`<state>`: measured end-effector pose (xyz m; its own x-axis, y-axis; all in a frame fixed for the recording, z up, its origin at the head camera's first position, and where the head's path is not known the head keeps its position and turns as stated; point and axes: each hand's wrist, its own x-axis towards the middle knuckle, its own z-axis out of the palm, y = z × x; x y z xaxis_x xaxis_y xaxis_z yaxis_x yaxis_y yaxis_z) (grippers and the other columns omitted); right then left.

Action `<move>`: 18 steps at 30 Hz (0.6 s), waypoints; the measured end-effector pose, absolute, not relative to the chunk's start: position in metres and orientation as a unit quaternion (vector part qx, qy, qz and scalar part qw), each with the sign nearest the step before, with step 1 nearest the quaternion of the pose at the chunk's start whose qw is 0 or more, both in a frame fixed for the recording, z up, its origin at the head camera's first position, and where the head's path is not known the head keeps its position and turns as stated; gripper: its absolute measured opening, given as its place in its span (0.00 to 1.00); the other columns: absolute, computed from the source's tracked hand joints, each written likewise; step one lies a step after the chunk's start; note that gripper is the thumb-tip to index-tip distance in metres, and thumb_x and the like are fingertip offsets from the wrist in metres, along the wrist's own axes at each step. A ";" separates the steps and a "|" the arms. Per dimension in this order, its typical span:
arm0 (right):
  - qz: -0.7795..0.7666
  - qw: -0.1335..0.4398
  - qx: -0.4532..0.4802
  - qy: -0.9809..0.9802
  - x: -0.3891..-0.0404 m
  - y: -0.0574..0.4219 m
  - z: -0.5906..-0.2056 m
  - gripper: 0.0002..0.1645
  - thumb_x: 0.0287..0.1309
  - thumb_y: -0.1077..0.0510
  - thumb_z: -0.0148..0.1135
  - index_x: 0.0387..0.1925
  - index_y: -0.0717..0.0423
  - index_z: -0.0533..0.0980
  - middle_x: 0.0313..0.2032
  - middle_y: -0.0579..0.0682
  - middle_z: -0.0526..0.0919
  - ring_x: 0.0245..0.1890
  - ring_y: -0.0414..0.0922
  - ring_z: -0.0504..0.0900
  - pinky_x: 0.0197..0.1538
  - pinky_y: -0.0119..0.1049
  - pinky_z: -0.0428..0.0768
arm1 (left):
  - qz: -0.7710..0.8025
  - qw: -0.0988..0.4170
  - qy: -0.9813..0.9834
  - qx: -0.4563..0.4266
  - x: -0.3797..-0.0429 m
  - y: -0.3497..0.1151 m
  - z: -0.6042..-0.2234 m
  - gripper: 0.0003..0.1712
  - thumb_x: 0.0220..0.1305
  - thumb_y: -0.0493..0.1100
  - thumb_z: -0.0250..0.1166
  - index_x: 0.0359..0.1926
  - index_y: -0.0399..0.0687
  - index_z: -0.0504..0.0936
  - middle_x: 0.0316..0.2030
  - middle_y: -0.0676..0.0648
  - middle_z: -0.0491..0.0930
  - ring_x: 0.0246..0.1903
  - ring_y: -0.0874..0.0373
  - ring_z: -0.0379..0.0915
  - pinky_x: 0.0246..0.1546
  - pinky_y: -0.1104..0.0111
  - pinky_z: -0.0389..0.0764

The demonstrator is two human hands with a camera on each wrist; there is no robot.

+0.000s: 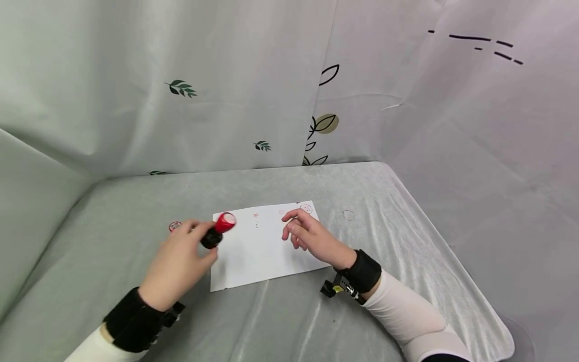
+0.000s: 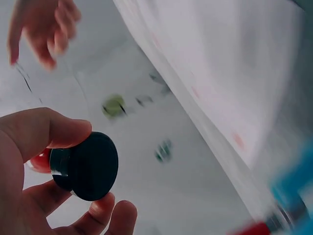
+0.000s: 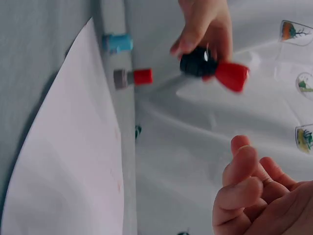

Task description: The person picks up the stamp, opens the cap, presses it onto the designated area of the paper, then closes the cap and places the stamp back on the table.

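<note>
My left hand [image 1: 178, 261] holds a black-and-red stamp [image 1: 211, 238] above the left edge of a sheet of white paper [image 1: 258, 256]. Its red flared end, with a pale round face, points up and away to the right. In the left wrist view, thumb and fingers pinch the stamp's round black part [image 2: 93, 166]. Over the paper's right side hovers my right hand [image 1: 312, 239], fingers loosely bent and nothing in them. Small red prints [image 1: 256, 216] show along the paper's far edge, with a round print [image 1: 306, 208] at the far right corner.
Left of the paper, a red round mark [image 1: 175, 226] shows beside my left hand. A faint red ring [image 1: 348, 215] marks the grey cloth [image 1: 362, 241] on the right. In the right wrist view, a blue object [image 3: 117, 43] and a red-and-grey object [image 3: 133, 78] stand past the paper.
</note>
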<state>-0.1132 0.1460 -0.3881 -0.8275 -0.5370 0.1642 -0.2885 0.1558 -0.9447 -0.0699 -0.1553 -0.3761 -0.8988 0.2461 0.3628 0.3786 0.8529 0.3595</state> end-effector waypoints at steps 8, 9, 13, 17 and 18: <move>-0.463 0.046 -0.271 0.842 -0.123 0.153 -0.394 0.15 0.71 0.54 0.53 0.54 0.56 0.70 0.39 0.55 0.80 0.37 0.44 0.77 0.41 0.39 0.75 | -0.216 0.121 -0.967 -0.060 -0.072 -0.224 -0.380 0.32 0.53 0.39 0.70 0.56 0.26 0.71 0.47 0.26 0.70 0.44 0.33 0.67 0.38 0.39 0.70; -0.438 0.033 -0.271 0.857 -0.124 0.153 -0.395 0.16 0.70 0.52 0.53 0.54 0.55 0.70 0.38 0.51 0.80 0.38 0.41 0.76 0.42 0.39 0.75 | -0.213 0.123 -0.968 -0.051 -0.073 -0.230 -0.382 0.32 0.52 0.39 0.70 0.55 0.25 0.71 0.47 0.25 0.70 0.44 0.32 0.67 0.37 0.38 0.70; -0.362 -0.003 -0.261 0.895 -0.129 0.156 -0.396 0.22 0.68 0.45 0.54 0.54 0.54 0.71 0.37 0.44 0.79 0.38 0.36 0.75 0.42 0.40 0.77 | -0.209 0.103 -0.972 -0.021 -0.079 -0.254 -0.392 0.35 0.51 0.39 0.72 0.55 0.20 0.69 0.47 0.22 0.69 0.43 0.29 0.66 0.37 0.37 0.68; -0.316 -0.022 -0.243 0.917 -0.133 0.160 -0.397 0.28 0.66 0.40 0.53 0.57 0.56 0.70 0.43 0.49 0.80 0.44 0.43 0.77 0.45 0.43 0.77 | -0.210 0.062 -0.976 -0.014 -0.086 -0.272 -0.404 0.36 0.50 0.41 0.73 0.53 0.20 0.69 0.44 0.22 0.70 0.41 0.30 0.68 0.35 0.38 0.68; -0.300 -0.029 -0.239 0.923 -0.134 0.161 -0.396 0.31 0.66 0.39 0.53 0.59 0.56 0.70 0.46 0.50 0.80 0.46 0.44 0.76 0.47 0.44 0.76 | -0.212 0.052 -0.976 -0.017 -0.087 -0.276 -0.407 0.35 0.50 0.42 0.73 0.52 0.21 0.70 0.43 0.23 0.71 0.39 0.31 0.69 0.33 0.39 0.69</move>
<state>-0.1341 0.1613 -0.3965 -0.8837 -0.4246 0.1968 -0.4593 0.7059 -0.5392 -0.0871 -0.2760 -0.4074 -0.9941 0.0105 0.1082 0.0545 0.9095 0.4122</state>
